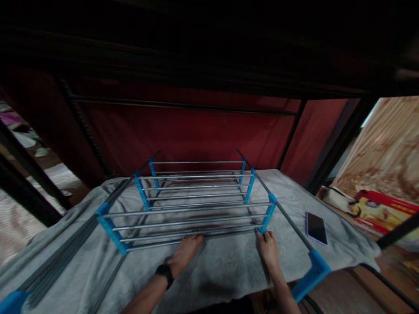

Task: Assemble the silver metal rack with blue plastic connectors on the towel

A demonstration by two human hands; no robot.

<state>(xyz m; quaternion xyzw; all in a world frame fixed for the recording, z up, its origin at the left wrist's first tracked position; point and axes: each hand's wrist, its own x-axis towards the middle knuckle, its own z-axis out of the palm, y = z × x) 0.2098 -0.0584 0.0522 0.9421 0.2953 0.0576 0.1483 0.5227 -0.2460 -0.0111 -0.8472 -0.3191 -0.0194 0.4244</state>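
A metal rack of silver bars and blue plastic connectors lies on a grey blanket spread over a bed. My left hand, with a black watch on the wrist, rests fingers down against the nearest silver bars. My right hand touches the lower right blue connector at the rack's near corner. Long dark side rods run along both sides of the rack toward me, ending in blue end pieces.
A dark phone lies on the blanket to the right of the rack. A red curtain hangs behind inside a dark bunk frame. A red and yellow bag sits on the floor at right.
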